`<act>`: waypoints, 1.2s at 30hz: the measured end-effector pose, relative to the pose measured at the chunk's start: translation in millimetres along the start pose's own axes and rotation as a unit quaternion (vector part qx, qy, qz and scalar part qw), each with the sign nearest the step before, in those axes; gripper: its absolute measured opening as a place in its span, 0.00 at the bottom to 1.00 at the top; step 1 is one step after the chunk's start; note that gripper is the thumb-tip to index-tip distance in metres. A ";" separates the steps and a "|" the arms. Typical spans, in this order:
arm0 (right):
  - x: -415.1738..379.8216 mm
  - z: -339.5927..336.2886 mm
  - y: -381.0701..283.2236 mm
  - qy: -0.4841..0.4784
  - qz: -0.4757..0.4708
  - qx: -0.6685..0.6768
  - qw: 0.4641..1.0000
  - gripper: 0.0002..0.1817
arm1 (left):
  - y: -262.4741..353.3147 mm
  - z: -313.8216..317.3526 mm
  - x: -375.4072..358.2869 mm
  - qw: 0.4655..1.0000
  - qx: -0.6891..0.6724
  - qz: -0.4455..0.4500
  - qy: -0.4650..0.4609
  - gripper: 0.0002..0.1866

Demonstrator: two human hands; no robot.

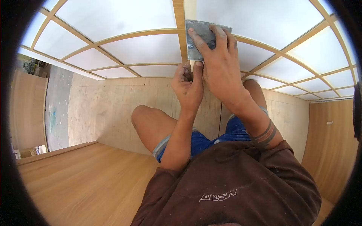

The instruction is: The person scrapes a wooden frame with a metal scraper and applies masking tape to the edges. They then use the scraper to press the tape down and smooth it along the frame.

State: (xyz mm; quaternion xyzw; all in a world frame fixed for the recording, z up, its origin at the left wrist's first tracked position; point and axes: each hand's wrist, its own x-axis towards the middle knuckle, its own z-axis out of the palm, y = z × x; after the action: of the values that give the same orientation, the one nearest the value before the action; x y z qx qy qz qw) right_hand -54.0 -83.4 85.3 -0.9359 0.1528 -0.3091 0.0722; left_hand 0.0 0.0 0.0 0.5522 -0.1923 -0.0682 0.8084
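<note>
Pressing the grey metal scraper flat on the wooden strip of the panelled white surface, the right hand spreads its fingers over the blade; the left hand, just below it, pinches closed at the blade's lower edge, so even pressure along the strip seems best

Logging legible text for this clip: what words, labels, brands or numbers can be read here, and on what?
Only one text shows: a white outlined print on the front of the brown shirt, seen upside down and too distorted to read with confidence.
The grey metal scraper under the right hand bears no readable marking.
Nothing legible on the white panels or wooden boards.
</note>
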 end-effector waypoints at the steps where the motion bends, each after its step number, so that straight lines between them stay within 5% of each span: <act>1: 0.4 0.6 1.0 0.004 -0.003 0.001 1.000 0.42 | 1.2 0.0 1.2 0.999 0.024 -0.023 0.002 0.08; 36: 0.0 3.0 8.6 0.034 -0.038 -0.014 0.999 0.45 | 18.4 7.2 14.6 0.997 -0.008 -0.078 0.026 0.11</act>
State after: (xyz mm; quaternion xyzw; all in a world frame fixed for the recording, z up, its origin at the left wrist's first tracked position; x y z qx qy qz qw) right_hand -54.3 -91.4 80.9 -0.9308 0.1239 -0.3413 0.0416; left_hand 8.7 -3.9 22.6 0.5604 -0.1271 -0.1185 0.8098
